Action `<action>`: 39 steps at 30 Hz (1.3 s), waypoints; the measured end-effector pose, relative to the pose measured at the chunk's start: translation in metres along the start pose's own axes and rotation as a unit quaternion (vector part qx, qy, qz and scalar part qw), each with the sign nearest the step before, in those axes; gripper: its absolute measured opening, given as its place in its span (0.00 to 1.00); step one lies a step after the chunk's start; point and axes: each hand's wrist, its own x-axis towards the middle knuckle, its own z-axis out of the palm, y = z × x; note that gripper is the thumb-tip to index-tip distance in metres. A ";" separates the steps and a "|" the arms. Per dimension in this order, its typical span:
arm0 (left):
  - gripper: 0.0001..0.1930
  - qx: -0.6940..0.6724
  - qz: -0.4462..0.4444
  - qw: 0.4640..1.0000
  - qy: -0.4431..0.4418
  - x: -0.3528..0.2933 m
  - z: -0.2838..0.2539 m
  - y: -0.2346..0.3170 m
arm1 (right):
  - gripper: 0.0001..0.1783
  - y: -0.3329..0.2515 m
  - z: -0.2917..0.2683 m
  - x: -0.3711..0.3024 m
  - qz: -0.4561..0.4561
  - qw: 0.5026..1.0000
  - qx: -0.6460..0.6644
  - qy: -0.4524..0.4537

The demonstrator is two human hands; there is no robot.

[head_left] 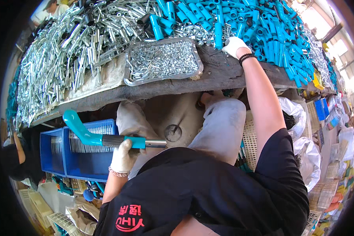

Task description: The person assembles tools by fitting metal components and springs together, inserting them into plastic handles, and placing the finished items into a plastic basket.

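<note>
My left hand (124,156), in a white glove, is wrapped round a teal curved handle (82,131). The handle lies roughly level over my left thigh, its bent end to the left. It has a black sleeve (112,140) in the middle and a bare metal tube end (156,143) pointing right. My right hand (236,46), also gloved, is stretched out to the bench at the edge of a heap of teal plastic tubes (271,35). Its fingers look curled in; their tips and anything in them are hidden. A single teal tube (218,36) lies just left of it.
A clear tray (198,69) of small metal parts sits on the cloth-covered bench (220,76). Left of it spreads a large heap of metal tubes (74,59). Blue bins (88,165) with metal rods stand by my left leg. White sacks (306,157) are at right. Other people are at left.
</note>
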 end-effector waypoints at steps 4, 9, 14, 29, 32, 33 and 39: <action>0.29 -0.089 0.023 0.996 0.006 -0.007 -0.003 -0.016 | 0.27 -0.015 -0.012 0.004 -0.051 0.993 -0.085 -0.067; 0.25 -0.140 0.078 0.987 0.024 -0.003 -0.019 -0.033 | 0.23 -0.016 -0.002 -0.010 -0.001 0.992 -0.047 -0.113; 0.25 -0.216 0.025 0.976 0.020 0.003 0.007 -0.010 | 0.19 0.004 0.018 -0.076 0.011 0.859 0.511 0.041; 0.26 -0.167 0.024 0.984 -0.057 0.003 0.010 -0.017 | 0.13 -0.164 0.083 -0.280 -0.313 0.804 0.505 0.027; 0.27 -0.130 0.026 0.988 -0.074 -0.004 0.011 -0.017 | 0.15 -0.167 0.079 -0.283 -0.177 0.806 0.553 -0.115; 0.27 -0.131 0.042 0.989 -0.050 -0.006 0.011 -0.020 | 0.16 -0.169 0.076 -0.284 -0.165 0.784 0.580 -0.145; 0.27 -0.135 0.044 0.989 -0.042 -0.006 0.009 -0.020 | 0.17 -0.158 0.095 -0.279 -0.277 0.820 0.488 -0.112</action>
